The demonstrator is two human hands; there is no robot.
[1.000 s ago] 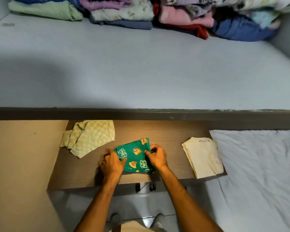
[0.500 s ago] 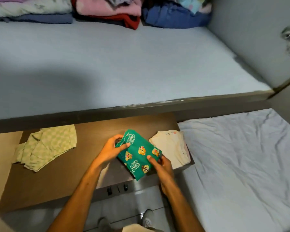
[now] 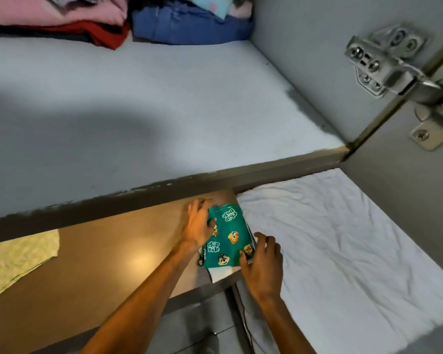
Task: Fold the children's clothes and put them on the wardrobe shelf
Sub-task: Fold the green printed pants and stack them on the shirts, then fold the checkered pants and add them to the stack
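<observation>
A folded green garment with cartoon prints [image 3: 228, 238] lies on a folded cream garment [image 3: 221, 273] at the right end of the brown wooden table [image 3: 113, 264]. My left hand [image 3: 197, 226] grips its upper left edge. My right hand [image 3: 262, 267] pinches its lower right corner with the thumb on top. Only a lower corner of the cream piece shows. The grey wardrobe shelf [image 3: 164, 111] runs above the table. Folded clothes sit at its back, a pink and red stack [image 3: 62, 19] beside a blue stack [image 3: 189, 26].
A pale green checked garment [image 3: 18, 259] lies at the left end of the table. A bed with a creased white sheet [image 3: 330, 238] adjoins the table on the right. A metal door hinge [image 3: 384, 65] is fixed to the wardrobe's right wall.
Both hands lifted the green garment from the table's middle and carried it right, setting it on the cream garment. The view swung to the right.
</observation>
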